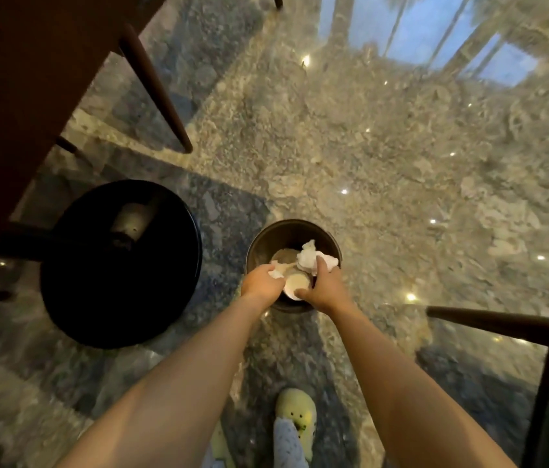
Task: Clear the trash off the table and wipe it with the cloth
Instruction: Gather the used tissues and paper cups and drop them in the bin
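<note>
A small dark round trash bin (268, 236) stands on the marble floor in front of me. Both my hands are over its mouth. My left hand (261, 283) is closed on a small scrap of white paper (276, 273). My right hand (323, 287) grips a white paper cup (296, 285) and crumpled white tissue (310, 256) that sticks out above its fingers. Pale trash lies at the bottom of the bin. The table top and the cloth are out of view.
A round black table base (121, 265) sits on the floor to the left, under a dark wooden edge (13, 96) with chair legs (155, 86). A dark chair arm (502, 324) is at the right. My foot in a yellow clog (296, 417) is below.
</note>
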The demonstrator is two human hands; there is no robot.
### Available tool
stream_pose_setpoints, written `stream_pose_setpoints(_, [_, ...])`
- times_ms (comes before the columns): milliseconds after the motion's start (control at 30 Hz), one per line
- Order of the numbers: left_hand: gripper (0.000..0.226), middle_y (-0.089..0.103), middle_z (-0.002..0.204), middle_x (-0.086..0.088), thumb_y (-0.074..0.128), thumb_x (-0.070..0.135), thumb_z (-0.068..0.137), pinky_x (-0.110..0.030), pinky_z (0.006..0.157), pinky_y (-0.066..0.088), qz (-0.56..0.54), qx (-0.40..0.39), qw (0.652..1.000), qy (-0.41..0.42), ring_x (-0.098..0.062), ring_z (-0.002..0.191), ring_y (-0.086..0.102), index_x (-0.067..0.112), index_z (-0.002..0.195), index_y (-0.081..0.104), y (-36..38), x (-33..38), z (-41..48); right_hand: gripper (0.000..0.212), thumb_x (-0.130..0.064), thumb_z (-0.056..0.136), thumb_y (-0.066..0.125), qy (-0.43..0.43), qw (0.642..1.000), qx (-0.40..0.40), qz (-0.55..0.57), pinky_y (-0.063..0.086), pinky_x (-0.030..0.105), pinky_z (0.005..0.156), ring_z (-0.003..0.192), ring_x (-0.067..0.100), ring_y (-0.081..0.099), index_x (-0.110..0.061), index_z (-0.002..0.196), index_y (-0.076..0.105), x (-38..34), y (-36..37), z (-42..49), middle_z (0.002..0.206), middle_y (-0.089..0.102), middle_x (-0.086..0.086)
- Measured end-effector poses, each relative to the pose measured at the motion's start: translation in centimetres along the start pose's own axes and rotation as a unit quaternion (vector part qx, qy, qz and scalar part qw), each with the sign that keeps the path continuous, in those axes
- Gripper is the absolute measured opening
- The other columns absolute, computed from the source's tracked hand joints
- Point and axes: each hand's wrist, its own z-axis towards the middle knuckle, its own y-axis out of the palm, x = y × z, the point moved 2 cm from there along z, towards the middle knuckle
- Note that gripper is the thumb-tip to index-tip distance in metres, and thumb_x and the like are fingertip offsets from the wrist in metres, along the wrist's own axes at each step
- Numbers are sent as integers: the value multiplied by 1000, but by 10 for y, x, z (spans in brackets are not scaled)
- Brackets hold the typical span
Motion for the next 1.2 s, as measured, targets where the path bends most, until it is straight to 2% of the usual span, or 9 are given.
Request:
stream_pose_setpoints(200, [42,51,136,-9,45,26,93,-37,100,43,175,-22,984,33,-26,123,50,16,135,44,-30,15,-45,76,-30,81,67,5,993,-76,-94,40,37,102,128,33,46,-15,145,29,-20,-27,-36,144,41,16])
stream_pose_setpoints(400, [37,55,131,-11,45,28,92,-37,94,45,284,-63,951,106,-29,118,53,14,126,52,-85,68,-125,60,-40,82,66,-12,961,-145,-234,40,33,96,123,27,50,-11,132,50,-72,-91,-103,135,54,8])
stream_pose_setpoints(500, [41,51,136,-8,44,30,93,-38,95,45,316,-70,931,166,-27,121,51,17,132,47,-126,104,-180,57,-39,85,63,-15,940,-184,-288,41,37,99,126,28,48,-14,135,49,-115,-134,-147,140,49,8])
stream_pose_setpoints(633, [41,55,133,-6,45,33,94,-36,95,46,280,-75,930,224,-23,117,53,19,132,47,-185,136,-252,56,-36,86,64,-3,925,-239,-296,42,45,106,126,28,50,-22,137,45,-179,-186,-210,142,48,8])
stream_pose_setpoints(800, [43,54,136,-2,47,39,92,-24,94,38,272,-87,924,253,-18,121,51,22,132,50,-257,160,-321,60,-34,89,61,-11,891,-256,-374,39,47,109,131,28,46,-23,143,38,-253,-229,-272,149,41,6])
stream_pose_setpoints(967, [45,49,141,-4,46,36,94,-27,102,36,302,-5,925,230,-21,128,46,17,135,47,-334,140,-352,59,-34,90,59,-30,859,-259,-441,44,49,103,130,28,48,-23,144,36,-329,-239,-318,150,39,5])
stream_pose_setpoints(1033, [45,50,141,-3,45,37,94,-28,103,36,306,-4,931,199,-22,128,46,18,135,46,-361,117,-355,57,-35,92,56,-42,835,-265,-480,44,47,103,130,27,48,-23,144,35,-362,-231,-334,151,37,5])
stream_pose_setpoints(1133, [43,51,139,-3,45,36,94,-21,95,41,284,-17,947,150,-23,123,50,16,133,49,-397,75,-355,55,-37,94,51,-81,803,-261,-529,42,44,102,129,25,48,-23,144,34,-413,-203,-350,150,38,4])
stream_pose_setpoints(1200, [42,55,135,-6,45,33,95,-19,87,39,259,9,957,127,-24,120,53,13,131,51,-415,44,-352,53,-37,94,52,-114,796,-244,-542,43,42,98,125,23,51,-19,142,39,-445,-176,-353,144,44,4])
